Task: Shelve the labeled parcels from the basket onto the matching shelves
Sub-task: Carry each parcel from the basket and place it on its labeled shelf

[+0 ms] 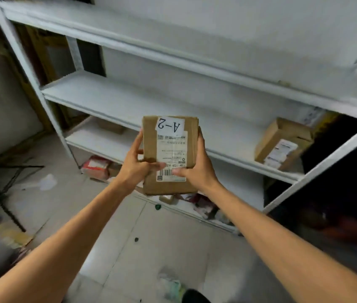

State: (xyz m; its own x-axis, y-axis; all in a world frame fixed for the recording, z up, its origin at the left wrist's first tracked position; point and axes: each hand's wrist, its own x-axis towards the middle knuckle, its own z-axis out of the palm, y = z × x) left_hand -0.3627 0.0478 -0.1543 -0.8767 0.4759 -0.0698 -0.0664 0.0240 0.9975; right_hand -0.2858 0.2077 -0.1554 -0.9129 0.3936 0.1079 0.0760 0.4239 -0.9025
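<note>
I hold a flat brown cardboard parcel (169, 154) in front of a white metal shelf unit (129, 95). A white tag on the parcel's far end reads "A-2" upside down, above a shipping label with a barcode. My left hand (137, 162) grips its left edge, thumb across the face. My right hand (197, 165) grips its right edge, thumb on the label near the barcode. The basket is out of sight.
A brown box (282, 143) with a white label lies on the right of a lower shelf. A small box (110, 127) sits at that shelf's left. Red and white packages (96, 166) and other parcels (206, 206) lie on the bottom level. Tiled floor below; dark gap at right.
</note>
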